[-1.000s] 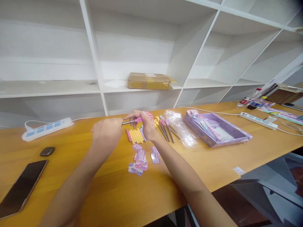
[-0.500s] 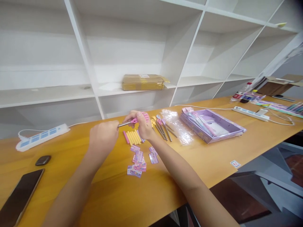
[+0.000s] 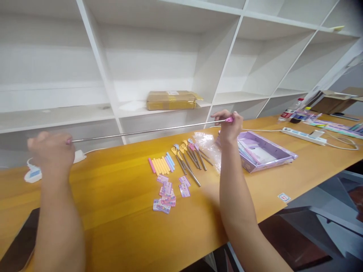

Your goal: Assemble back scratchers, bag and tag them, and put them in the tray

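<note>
A thin metal telescopic rod (image 3: 147, 131) is stretched out long above the wooden table (image 3: 119, 223). My left hand (image 3: 51, 153) grips its left end at the far left. My right hand (image 3: 229, 126) grips the pink-tipped right end above the purple box (image 3: 268, 153). Below the rod lie a row of yellow, pink and blue sleeves (image 3: 161, 164), several collapsed metal pointers with small hand-shaped tips (image 3: 188, 155) and a heap of small purple cards (image 3: 168, 193).
A crumpled clear plastic bag (image 3: 208, 145) lies beside the purple box. White power strips sit at the left (image 3: 32, 173) and right (image 3: 302, 136). A brown parcel (image 3: 170, 99) rests on the white shelving. A dark phone (image 3: 19, 247) lies at the table's front left.
My hands have pulled far apart, left hand going left and right hand going right and up. The short pink-tipped rod has stretched out to a long thin rod.
</note>
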Motion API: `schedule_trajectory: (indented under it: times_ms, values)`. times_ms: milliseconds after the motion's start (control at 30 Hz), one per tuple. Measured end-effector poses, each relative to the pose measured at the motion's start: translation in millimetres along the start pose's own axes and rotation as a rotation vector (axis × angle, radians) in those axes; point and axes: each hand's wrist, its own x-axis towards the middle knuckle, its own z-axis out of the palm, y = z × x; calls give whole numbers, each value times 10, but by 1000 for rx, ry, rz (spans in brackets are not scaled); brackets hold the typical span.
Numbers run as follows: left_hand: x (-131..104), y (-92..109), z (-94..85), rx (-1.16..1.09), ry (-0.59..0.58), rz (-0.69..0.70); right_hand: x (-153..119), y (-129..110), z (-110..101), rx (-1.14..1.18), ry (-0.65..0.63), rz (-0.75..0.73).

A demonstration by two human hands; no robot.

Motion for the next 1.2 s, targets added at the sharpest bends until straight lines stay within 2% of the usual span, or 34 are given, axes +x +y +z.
schedule_trajectory:
  times_ms: [33, 100, 233, 400, 567, 900, 1200]
  values:
    - [19, -74, 40, 34, 63, 16, 35, 24, -66, 1, 8, 13]
    - [20, -123, 98, 51, 109, 62, 58, 77, -113, 26, 19, 36]
    - [-15, -37, 119, 83, 99, 108, 49, 172, -86, 80, 63, 56]
    - [-26, -30, 95, 134, 119, 126, 66, 210, -135, 118, 3, 97]
    - [-35, -63, 81, 134, 69, 161, 68, 190, -131, 122, 11, 140]
    - [-47, -97, 100, 133, 70, 206, 61, 187, -120, 173, 48, 209]
    - [-88, -42, 23, 180, 24, 221, 56, 209, -144, 204, 38, 238]
